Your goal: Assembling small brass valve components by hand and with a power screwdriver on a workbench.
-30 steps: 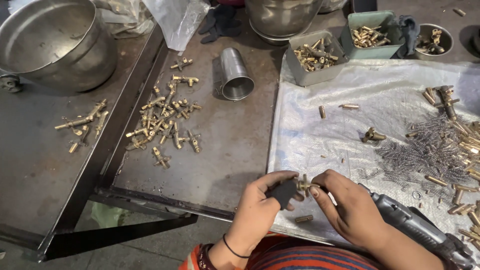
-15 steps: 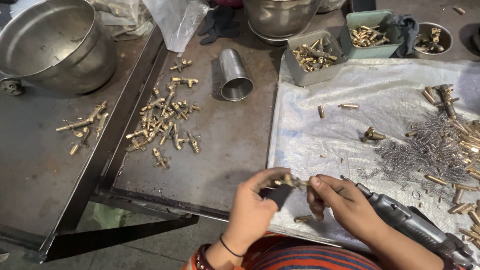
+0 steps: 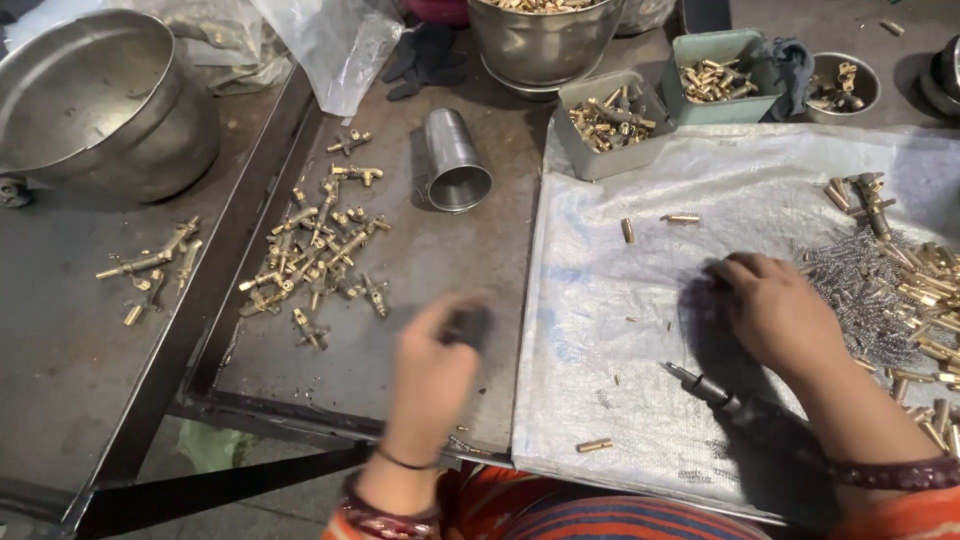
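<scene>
My left hand (image 3: 430,375) is blurred with motion over the dark metal tray (image 3: 440,260). Its fingers are closed on a small dark block (image 3: 468,325), to the right of a scatter of brass fittings (image 3: 320,250). My right hand (image 3: 775,310) lies palm down on the white sheet (image 3: 620,330). Its fingertips rest at the left edge of a heap of thin steel springs (image 3: 850,275) and brass pins (image 3: 920,280). Its fingers curl under, so what they hold is hidden. A dark pen-like power tool (image 3: 715,392) lies under my right forearm.
A steel cup (image 3: 455,165) lies on its side on the tray. A big steel bowl (image 3: 100,100) and a few brass parts (image 3: 150,270) sit at the left. Two green bins (image 3: 610,120) (image 3: 720,80), a small bowl (image 3: 840,90) and a steel pot (image 3: 540,35) line the back.
My hands were together near my body on a brass fitting. Now they are apart: the left has swung out over the tray and the right has reached to the springs.
</scene>
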